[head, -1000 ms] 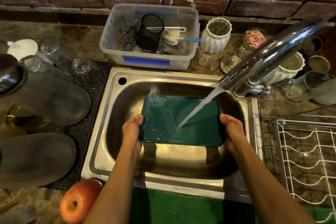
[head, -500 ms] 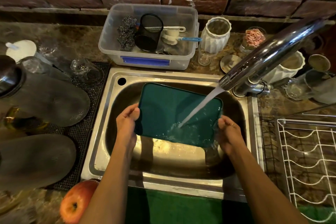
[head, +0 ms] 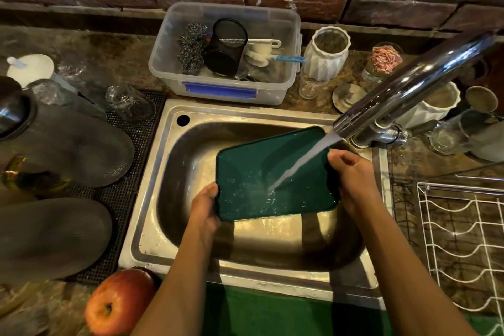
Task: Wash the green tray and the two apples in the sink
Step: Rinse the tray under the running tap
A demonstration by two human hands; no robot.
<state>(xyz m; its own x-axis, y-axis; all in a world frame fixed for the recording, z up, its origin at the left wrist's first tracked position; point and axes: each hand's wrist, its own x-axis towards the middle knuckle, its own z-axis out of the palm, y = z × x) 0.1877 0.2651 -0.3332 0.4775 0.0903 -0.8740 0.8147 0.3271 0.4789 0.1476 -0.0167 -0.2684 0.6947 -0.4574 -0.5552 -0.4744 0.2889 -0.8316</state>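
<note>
- Green tray (head: 275, 174): held over the basin of the steel sink (head: 152, 172), clear of its floor; tilted, far corner raised toward the spout; wet, with droplets across its face.
- Left hand (head: 204, 206): at the tray's near-left corner; fingers curled round the edge, thumb on top; holding the tray.
- Right hand (head: 351, 174): at the tray's right edge; fingers curled over the rim, gripping it; fingertips hidden behind the tray, so the depth of hold cannot be told.
- Chrome tap (head: 409, 90): running; the stream (head: 300, 163) lands on the tray's right half, just beside the right hand.
- Apple (head: 120, 303): red and yellow, on the desk at the sink's near-left corner, well apart from both hands; dry, as far as can be seen. A second apple is not in view.
- Clear plastic tub (head: 226, 90): behind the sink; holds steel scourers (head: 191, 46), a black mesh cup (head: 226, 46) and a blue-handled brush (head: 289, 58).
- White ribbed vase (head: 327, 54): right of the tub; a wire drying rack (head: 463, 240) stands right of the sink.
- Step in hand, as judged: rinsing the tray, first of three items; apples untouched.
- Next move, as judged: turn the tray so water reaches the unrinsed left side and the underside; then drain it and set it on the rack; a firm hold is wanted, since a wet tray edge may slip; then fetch the apple.
</note>
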